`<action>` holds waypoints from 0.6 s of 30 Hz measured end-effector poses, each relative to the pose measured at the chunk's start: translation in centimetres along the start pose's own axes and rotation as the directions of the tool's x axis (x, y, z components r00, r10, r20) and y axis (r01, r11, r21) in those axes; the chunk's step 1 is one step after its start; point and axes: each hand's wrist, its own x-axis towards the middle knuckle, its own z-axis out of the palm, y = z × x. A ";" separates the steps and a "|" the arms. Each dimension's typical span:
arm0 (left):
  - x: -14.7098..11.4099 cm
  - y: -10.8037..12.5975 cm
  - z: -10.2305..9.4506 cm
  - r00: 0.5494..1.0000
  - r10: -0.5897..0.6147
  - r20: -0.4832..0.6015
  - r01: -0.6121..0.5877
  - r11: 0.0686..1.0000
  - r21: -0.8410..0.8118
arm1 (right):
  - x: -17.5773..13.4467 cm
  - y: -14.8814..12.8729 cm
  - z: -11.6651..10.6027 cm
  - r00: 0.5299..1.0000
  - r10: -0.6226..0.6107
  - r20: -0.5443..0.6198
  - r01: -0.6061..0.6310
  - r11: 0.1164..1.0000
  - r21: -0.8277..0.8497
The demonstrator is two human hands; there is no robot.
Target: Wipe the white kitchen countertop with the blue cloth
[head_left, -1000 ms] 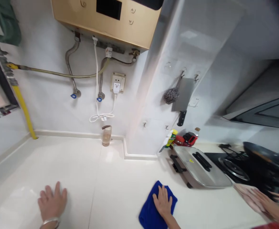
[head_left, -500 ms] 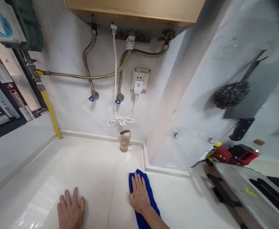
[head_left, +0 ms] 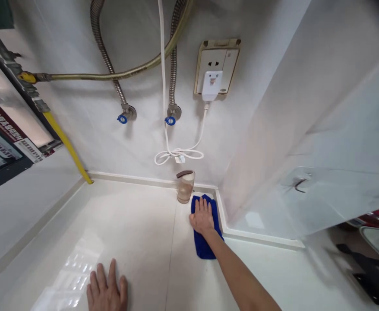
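Note:
My right hand [head_left: 203, 216] lies flat on a blue cloth [head_left: 205, 249], fingers stretched toward the back corner of the white counter [head_left: 137, 224]. The cloth is spread under the palm, against the raised edging on its right. Just left of the cloth's far end stands a clear glass [head_left: 185, 188] with some liquid in it and a brown strip across its rim. Down at the lower left, my left hand [head_left: 108, 290] rests palm down on the counter, fingers spread and holding nothing.
A white cord [head_left: 179, 153] tied in a bow hangs above the glass from a plug in the wall socket [head_left: 218, 65]. Two blue-handled valves with metal hoses and a yellow pipe [head_left: 68, 147] line the wall. Clear hooks [head_left: 299, 183] stick to the right wall.
My right hand has pushed the blue cloth forward into the corner beside the glass. The view has come closer to the wall and lower. My left hand stays flat on the counter.

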 end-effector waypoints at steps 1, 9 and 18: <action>0.0 -0.1 0.1 1.000 0.004 -0.001 -0.004 1.000 -0.003 | 0.8 0.2 0.1 1.000 0.003 -0.004 -0.003 1.000 0.004; -0.1 0.8 -1.1 0.997 -0.049 0.061 0.048 0.999 0.012 | 2.0 1.1 0.0 1.000 -0.009 0.014 0.009 1.000 0.014; 0.2 2.6 -3.7 1.000 -0.003 0.007 0.003 1.000 -0.030 | -12.0 -3.3 -3.3 0.989 -0.099 0.113 0.102 0.995 -0.019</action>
